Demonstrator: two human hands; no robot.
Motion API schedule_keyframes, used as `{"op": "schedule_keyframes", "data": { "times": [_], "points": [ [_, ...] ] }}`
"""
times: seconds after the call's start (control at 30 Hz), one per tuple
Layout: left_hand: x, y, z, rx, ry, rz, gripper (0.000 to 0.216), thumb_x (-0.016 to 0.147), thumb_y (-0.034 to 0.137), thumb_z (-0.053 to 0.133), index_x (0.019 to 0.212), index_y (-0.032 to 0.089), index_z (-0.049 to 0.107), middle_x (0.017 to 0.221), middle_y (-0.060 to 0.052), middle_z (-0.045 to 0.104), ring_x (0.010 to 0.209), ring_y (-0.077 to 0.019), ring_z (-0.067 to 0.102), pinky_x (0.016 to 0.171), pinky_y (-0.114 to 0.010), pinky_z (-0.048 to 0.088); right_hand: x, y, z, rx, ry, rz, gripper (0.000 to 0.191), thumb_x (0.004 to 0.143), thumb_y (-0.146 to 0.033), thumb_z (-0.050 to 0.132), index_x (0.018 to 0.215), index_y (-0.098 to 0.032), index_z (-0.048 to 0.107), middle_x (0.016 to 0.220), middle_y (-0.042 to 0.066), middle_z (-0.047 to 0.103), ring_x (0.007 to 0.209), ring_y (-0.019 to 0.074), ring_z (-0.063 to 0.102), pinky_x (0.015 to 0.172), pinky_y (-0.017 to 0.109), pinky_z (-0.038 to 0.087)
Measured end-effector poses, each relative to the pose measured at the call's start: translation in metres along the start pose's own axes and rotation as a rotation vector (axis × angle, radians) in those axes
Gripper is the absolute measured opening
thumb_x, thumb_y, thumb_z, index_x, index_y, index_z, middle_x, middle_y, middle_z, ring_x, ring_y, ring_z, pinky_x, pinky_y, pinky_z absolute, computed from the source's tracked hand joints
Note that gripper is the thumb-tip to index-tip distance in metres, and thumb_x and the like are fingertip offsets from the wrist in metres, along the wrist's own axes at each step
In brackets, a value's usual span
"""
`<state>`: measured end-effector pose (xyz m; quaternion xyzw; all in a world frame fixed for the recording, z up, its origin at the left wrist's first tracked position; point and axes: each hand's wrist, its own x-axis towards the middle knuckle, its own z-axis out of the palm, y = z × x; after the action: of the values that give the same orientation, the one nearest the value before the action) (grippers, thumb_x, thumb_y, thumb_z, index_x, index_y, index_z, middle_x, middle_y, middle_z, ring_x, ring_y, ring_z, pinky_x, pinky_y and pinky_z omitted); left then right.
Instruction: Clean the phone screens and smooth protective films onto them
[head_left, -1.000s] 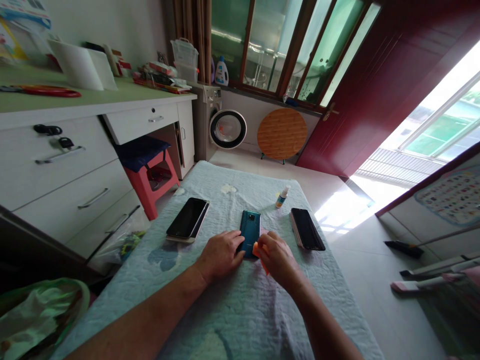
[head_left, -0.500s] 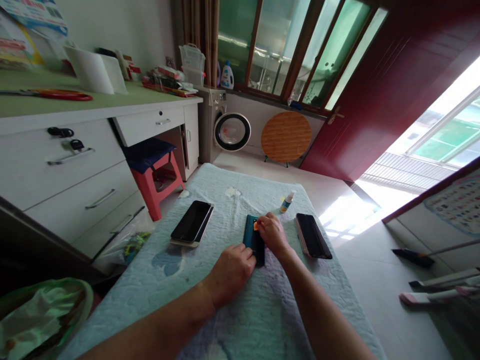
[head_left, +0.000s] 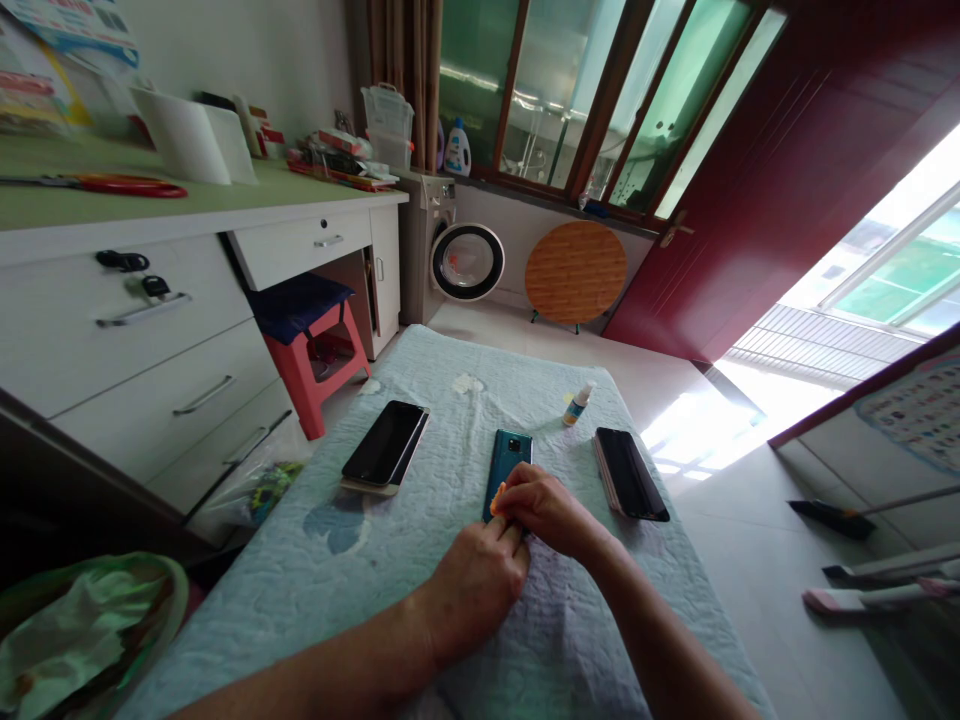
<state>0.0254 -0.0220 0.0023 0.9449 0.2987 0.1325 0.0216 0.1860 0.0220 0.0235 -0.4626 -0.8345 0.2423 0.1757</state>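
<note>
Right hand: fingertips pinched shut on a small orange piece, pressed to the teal phone. The phone lies camera-side up on the quilt; its near end is under both sets of fingers. Left hand: fingers loosely flat on that near end, gripping nothing. Beyond the fingertips: spray bottle. Left of them: black phone. Right of them: second black phone.

The left hand, just nearer than the teal phone, is broad, with short fingers. The right hand, at that phone's near end, looks slimmer. Both forearms are bare, unsleeved.
</note>
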Motion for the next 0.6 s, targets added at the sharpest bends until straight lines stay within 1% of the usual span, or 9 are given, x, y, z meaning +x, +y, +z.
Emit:
{"op": "schedule_keyframes", "data": {
  "times": [0.07, 0.13, 0.2, 0.27, 0.33, 0.47, 0.53, 0.6],
  "points": [
    [0.0, 0.001, -0.001, 0.004, -0.003, -0.003, 0.02, 0.086, 0.008, 0.049, 0.102, 0.009, 0.062, 0.103, -0.015, 0.066, 0.095, -0.0268, 0.061, 0.077, -0.037, 0.054, 0.004, 0.002, 0.003, -0.031, 0.027, 0.015, 0.018, 0.087, -0.019, 0.06, 0.082, -0.026, 0.076, 0.089, 0.001, 0.059, 0.085, 0.0119, 0.056, 0.079, 0.023, 0.042],
    [0.0, 0.002, -0.005, -0.012, -0.017, -0.004, 0.018, 0.086, 0.008, 0.049, 0.098, 0.01, 0.062, 0.1, -0.014, 0.066, 0.092, -0.0262, 0.061, 0.076, -0.037, 0.054, 0.014, 0.008, 0.007, -0.058, 0.082, 0.02, 0.017, 0.086, -0.018, 0.062, 0.079, -0.025, 0.076, 0.088, 0.001, 0.058, 0.085, 0.0126, 0.054, 0.08, 0.024, 0.042],
    [0.0, 0.003, -0.009, -0.03, -0.037, -0.01, 0.017, 0.086, 0.008, 0.048, 0.097, 0.011, 0.061, 0.098, -0.013, 0.066, 0.09, -0.0257, 0.061, 0.075, -0.037, 0.054, 0.027, 0.016, 0.009, -0.079, 0.138, 0.012, 0.018, 0.086, -0.015, 0.061, 0.084, -0.024, 0.076, 0.088, 0.002, 0.059, 0.087, 0.0133, 0.054, 0.081, 0.024, 0.042],
    [0.0, 0.003, -0.013, -0.045, -0.058, -0.026, 0.017, 0.087, 0.009, 0.048, 0.097, 0.012, 0.061, 0.098, -0.013, 0.066, 0.089, -0.0255, 0.061, 0.074, -0.037, 0.054, 0.04, 0.024, 0.009, -0.115, 0.198, 0.04, 0.019, 0.088, -0.015, 0.059, 0.087, -0.023, 0.076, 0.088, 0.003, 0.059, 0.087, 0.0142, 0.053, 0.082, 0.026, 0.041],
    [0.001, 0.004, -0.016, -0.045, -0.057, -0.041, 0.021, 0.088, 0.009, 0.046, 0.103, 0.012, 0.06, 0.101, -0.012, 0.065, 0.09, -0.0254, 0.06, 0.076, -0.038, 0.054, 0.053, 0.031, 0.006, -0.162, 0.226, 0.065, 0.02, 0.089, -0.017, 0.058, 0.088, -0.023, 0.076, 0.09, 0.004, 0.058, 0.087, 0.015, 0.052, 0.084, 0.027, 0.04],
    [0.002, 0.006, -0.016, -0.017, -0.026, -0.048, 0.03, 0.091, 0.011, 0.043, 0.118, 0.01, 0.056, 0.112, -0.016, 0.063, 0.095, -0.0254, 0.06, 0.087, -0.04, 0.05, 0.071, 0.037, 0.001, -0.257, 0.192, 0.11, 0.022, 0.092, -0.019, 0.054, 0.093, -0.024, 0.075, 0.095, 0.006, 0.057, 0.091, 0.0171, 0.049, 0.086, 0.028, 0.039],
    [0.002, 0.007, -0.014, -0.006, -0.044, -0.038, 0.032, 0.092, 0.019, 0.048, 0.121, 0.007, 0.056, 0.12, -0.02, 0.061, 0.101, -0.0275, 0.059, 0.092, -0.042, 0.048, 0.074, 0.035, -0.001, -0.294, 0.163, 0.118, 0.024, 0.092, -0.017, 0.051, 0.095, -0.024, 0.074, 0.097, 0.007, 0.055, 0.092, 0.0174, 0.049, 0.085, 0.028, 0.039],
    [0.002, 0.009, -0.014, -0.006, -0.087, -0.04, 0.04, 0.092, 0.031, 0.053, 0.122, 0.005, 0.055, 0.126, -0.023, 0.058, 0.106, -0.0298, 0.057, 0.092, -0.043, 0.047, 0.074, 0.031, -0.001, -0.331, 0.126, 0.112, 0.025, 0.091, -0.016, 0.049, 0.094, -0.024, 0.073, 0.099, 0.007, 0.054, 0.092, 0.0173, 0.048, 0.084, 0.027, 0.039]
  ]
}}
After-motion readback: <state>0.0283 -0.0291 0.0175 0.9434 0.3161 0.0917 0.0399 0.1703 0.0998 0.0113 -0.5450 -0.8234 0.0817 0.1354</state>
